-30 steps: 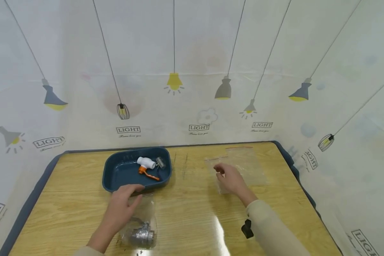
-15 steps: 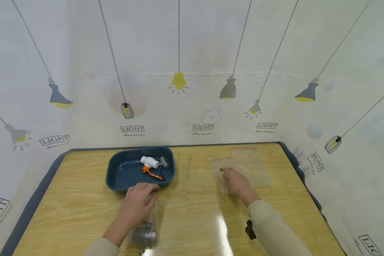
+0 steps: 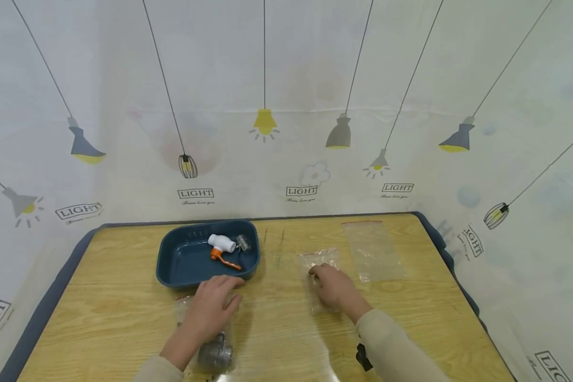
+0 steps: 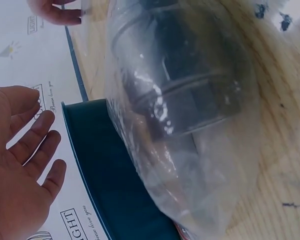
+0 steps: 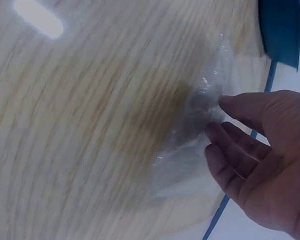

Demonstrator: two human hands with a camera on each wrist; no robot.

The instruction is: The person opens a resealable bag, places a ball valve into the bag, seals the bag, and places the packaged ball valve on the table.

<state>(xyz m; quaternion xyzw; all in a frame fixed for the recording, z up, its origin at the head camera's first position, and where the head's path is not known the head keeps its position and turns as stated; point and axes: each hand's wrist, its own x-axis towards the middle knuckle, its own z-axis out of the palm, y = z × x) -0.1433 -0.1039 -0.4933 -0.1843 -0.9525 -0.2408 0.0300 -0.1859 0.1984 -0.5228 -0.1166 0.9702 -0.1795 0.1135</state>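
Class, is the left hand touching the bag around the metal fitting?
Apart: the left wrist view shows the blue tray through the gap between left hand and bag.

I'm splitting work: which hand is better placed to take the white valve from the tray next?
Left, probably: the left hand is empty, nearer the valve; the right hand holds a plastic bag.

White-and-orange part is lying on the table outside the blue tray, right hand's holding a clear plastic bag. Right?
Not quite: the white-and-orange part lies inside the blue tray, as the head view shows. The right hand is indeed holding a clear plastic bag.
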